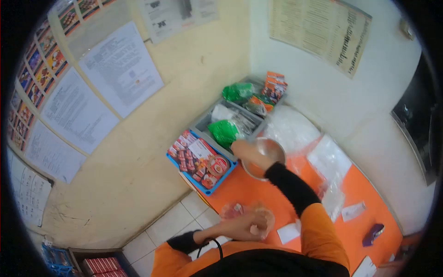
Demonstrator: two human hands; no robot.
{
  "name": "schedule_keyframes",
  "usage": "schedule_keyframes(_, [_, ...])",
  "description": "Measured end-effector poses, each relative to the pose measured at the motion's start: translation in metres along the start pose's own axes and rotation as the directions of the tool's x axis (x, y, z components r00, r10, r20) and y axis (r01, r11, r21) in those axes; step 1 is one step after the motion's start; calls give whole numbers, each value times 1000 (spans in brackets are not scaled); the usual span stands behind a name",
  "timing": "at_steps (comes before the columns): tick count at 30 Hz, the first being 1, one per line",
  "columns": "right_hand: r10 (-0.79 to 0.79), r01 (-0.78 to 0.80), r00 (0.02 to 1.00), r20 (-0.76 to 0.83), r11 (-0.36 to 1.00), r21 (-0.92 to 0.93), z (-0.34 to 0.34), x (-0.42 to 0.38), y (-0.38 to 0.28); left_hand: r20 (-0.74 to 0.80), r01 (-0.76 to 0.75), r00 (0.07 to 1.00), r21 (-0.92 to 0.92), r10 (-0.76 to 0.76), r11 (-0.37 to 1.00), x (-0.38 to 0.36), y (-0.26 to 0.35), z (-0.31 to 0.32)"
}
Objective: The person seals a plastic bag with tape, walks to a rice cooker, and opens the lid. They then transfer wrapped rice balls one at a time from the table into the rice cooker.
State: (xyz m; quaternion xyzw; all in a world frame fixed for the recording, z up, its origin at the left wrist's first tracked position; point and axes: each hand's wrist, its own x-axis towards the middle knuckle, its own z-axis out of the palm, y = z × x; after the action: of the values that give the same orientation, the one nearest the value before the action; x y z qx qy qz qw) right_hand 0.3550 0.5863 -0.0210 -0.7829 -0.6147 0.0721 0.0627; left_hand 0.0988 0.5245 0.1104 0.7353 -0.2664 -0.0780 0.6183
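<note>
My right hand [247, 151] reaches across a metal bowl [273, 148] to the near edge of a grey divided bin [207, 123]. A green packet [223, 133] in that bin lies close to its fingertips, which are too small and covered to make out. Close to my body, my left hand [247, 226] has its fingers curled at the rim of a clear plastic container [270, 217]. Beside that hand is another clear plastic piece with something pinkish-red [235, 211] in it.
A blue tray [210, 190] of red printed packets stands left of the bowl. Clear plastic bags [293, 129] lie at the back of the orange table [369, 194]. A purple object [373, 234] and white papers [289, 233] are to the right. Walls border the table.
</note>
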Motion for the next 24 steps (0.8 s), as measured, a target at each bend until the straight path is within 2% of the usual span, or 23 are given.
schedule_keyframes(2, [132,-140,985,-113,988,-68,31,27,-9,2,163,987,-94,-163,982,-13,-5,0])
schedule_keyframes(3, [167,-185,980,-112,967,-177,49,40,-4,8,248,968,-146,-249,958,-20,-7,-2])
schedule_keyframes(4, [207,-229,972,-108,933,-278,66,49,5,-22,234,971,-150,-240,960,-24,-7,-5])
schedule_keyframes(7, [258,-368,912,-320,859,-356,105,59,11,-92,194,973,-183,-213,964,-37,-5,-7])
schedule_keyframes(9, [315,-375,915,-253,896,-238,107,64,15,-126,129,980,-198,-156,972,-39,-7,-5])
schedule_keyframes(10, [340,-381,915,-217,905,-188,99,66,20,-127,150,976,-201,-178,968,-39,-7,-4])
schedule_keyframes(13, [286,-292,956,-61,947,-135,66,61,21,-127,203,966,-167,-225,965,-39,-3,-4])
schedule_keyframes(15, [240,-261,959,-150,955,-139,39,46,9,-133,230,962,-87,-240,969,-39,-3,-5])
schedule_keyframes(18, [209,-243,953,-217,960,-141,14,31,3,-206,224,950,-72,-234,972,-37,-1,-2])
schedule_keyframes(24, [126,-174,946,-299,975,-139,-7,11,5,-199,358,915,8,-350,934,-35,12,-3])
